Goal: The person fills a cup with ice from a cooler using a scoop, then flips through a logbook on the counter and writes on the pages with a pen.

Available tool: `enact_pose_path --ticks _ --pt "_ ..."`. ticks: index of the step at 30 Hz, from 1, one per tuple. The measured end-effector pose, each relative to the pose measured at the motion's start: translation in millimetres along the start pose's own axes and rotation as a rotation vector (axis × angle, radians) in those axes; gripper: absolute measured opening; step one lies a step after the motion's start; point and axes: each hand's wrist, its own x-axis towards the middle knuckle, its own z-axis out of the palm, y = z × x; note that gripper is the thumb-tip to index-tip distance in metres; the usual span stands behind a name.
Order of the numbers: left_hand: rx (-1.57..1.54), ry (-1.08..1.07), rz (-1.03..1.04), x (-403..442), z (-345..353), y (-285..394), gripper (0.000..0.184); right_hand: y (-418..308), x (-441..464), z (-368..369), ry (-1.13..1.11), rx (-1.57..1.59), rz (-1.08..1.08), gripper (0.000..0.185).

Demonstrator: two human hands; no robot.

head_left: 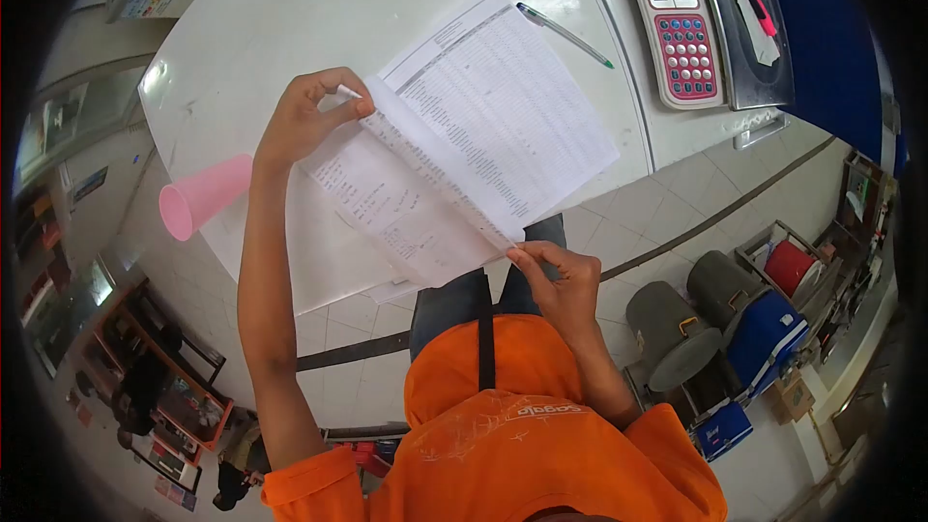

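Observation:
My left hand (314,116) pinches the upper left edge of a paper sheet (406,217) between thumb and fingers. At the sheet's lower right corner, my right hand (561,280) also has its fingers closed on the paper. The sheet is lifted and bent along a slanting line between the two hands, and handwriting shows on its lower part. Beneath it lies a printed page (512,97) with a table of rows and columns. A clear pen (570,37) with a green tip rests beyond the page's upper right edge.
A pink plastic cup (208,195) lies on its side by my left forearm. On the white table (232,58), a pink and white weighing scale (681,39) stands at the upper right, with a red marker (757,5) beside it. Grey lidded bins (667,324) stand on the floor.

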Motion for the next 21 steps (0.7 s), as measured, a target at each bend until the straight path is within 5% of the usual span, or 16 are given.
enact_pose_path --ticks 7,15,21 --pt "-0.069 0.112 -0.072 7 14 -5 0.022 6 0 -11 -0.097 -0.077 -0.002 0.012" --pt "0.567 0.422 0.227 48 67 -10 0.02 70 21 5 -0.067 0.072 0.277 0.016" --pt "0.652 0.606 0.212 47 88 -12 0.015 68 31 9 -0.034 -0.051 0.186 0.019"
